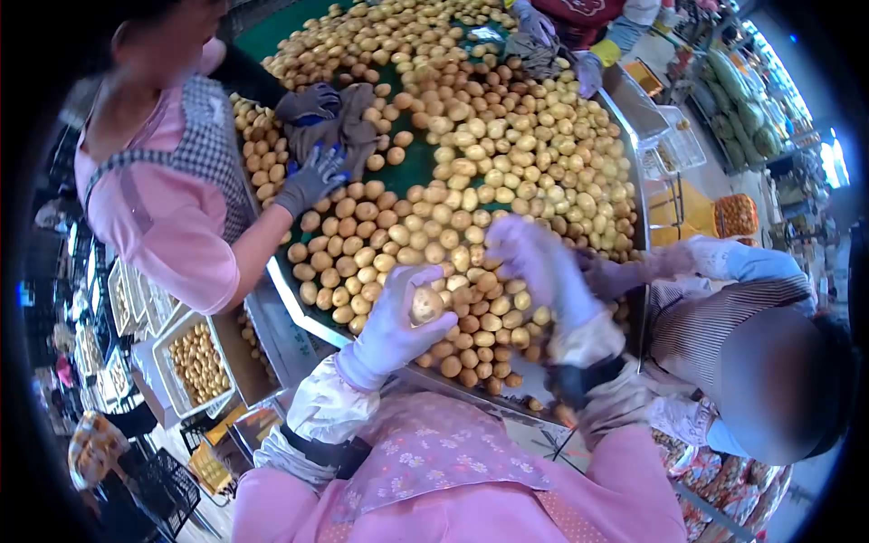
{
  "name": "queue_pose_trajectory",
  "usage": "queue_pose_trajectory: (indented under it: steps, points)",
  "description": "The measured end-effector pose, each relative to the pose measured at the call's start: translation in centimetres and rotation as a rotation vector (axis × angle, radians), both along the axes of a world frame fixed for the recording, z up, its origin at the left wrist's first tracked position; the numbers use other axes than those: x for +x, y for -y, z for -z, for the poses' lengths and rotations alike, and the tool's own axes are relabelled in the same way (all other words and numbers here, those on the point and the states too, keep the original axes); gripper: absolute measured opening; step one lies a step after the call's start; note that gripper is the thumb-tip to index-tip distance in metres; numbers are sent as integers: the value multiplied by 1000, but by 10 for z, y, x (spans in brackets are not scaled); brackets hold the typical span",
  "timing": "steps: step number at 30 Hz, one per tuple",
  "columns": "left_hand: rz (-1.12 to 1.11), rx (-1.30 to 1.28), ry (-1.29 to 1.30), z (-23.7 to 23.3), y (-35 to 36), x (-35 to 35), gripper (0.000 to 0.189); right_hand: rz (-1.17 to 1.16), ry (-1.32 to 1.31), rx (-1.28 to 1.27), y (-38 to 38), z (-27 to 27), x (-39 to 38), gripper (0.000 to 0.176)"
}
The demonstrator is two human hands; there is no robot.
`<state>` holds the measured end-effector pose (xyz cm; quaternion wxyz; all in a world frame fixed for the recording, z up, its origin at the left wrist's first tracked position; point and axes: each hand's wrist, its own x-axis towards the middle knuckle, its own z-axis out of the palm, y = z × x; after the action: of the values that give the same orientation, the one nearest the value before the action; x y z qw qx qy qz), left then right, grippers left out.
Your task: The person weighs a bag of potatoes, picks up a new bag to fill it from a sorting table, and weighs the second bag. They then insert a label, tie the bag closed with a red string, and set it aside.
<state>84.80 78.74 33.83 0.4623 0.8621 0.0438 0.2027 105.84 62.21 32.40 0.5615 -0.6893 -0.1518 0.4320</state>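
Round yellow-brown produce, like small potatoes, lies heaped on a green-topped table with a metal rim (312,319). My left hand (398,321), in a pale lilac glove, is closed around one potato (426,305), which shows between thumb and fingers above the near part of the heap. My right hand (534,258), also in a lilac glove, is blurred by motion over the heap to the right of it. Its fingers are smeared, and whether it holds anything is not visible.
A co-worker's gloved hands (317,176) rest by a grey cloth (351,127) at the left. Another co-worker's hands (588,72) are across the table, with a third person (733,335) at the right. A white crate (163,348) of potatoes stands lower left.
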Motion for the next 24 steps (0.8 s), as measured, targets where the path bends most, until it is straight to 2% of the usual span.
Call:
queue_pose_trajectory:
  steps: [1, 2, 3, 5, 7, 8, 9, 10, 11, 13, 14, 15, 17, 19, 24]
  points:
    - [-18, 4, -4, 0, -1, -8, 65, -54, -70, 157, -7, -4, -38, 41]
    - [-36, -33, -28, 0, -1, -15, 64, -84, -37, 153, -15, -7, -68, 37]
    - [-52, -72, -50, 0, -1, -22, 63, -41, -172, 176, -21, 0, -89, 33]
    - [-78, -4, 4, 3, 0, -32, 62, -41, -151, 241, -28, 9, -124, 33]
    - [-112, -9, -53, 3, 2, -38, 61, 118, -21, 296, -34, 11, -154, 31]
    - [-111, 10, -37, 5, 1, -41, 52, 121, -17, 293, -34, 1, -163, 31]
    - [-107, 7, -34, 4, 4, -44, 52, 22, 211, 194, -33, -13, -170, 29]
    - [-132, -86, -82, 4, 9, -49, 50, -77, 437, 91, -32, -22, -176, 28]
    - [-156, -177, -130, 3, 12, -53, 48, -73, 443, 89, -32, -20, -180, 28]
    - [-140, -130, -78, 5, 16, -55, 49, -30, 588, 172, -32, -14, -183, 24]
    - [-126, -80, -32, 7, 17, -56, 49, -23, 243, 13, -27, -26, -178, 20]
    - [-111, -29, 15, 9, 17, -57, 50, -20, 245, 14, -26, -20, -179, 20]
    - [-121, -11, 22, 14, 17, -59, 52, 32, 532, 162, -26, -7, -179, 18]
    - [-95, 60, 58, 15, 14, -59, 59, 41, 509, 186, -23, -6, -180, 18]
    - [-56, 74, 109, 16, 16, -52, 58, 86, 485, 222, -19, -8, -180, 15]
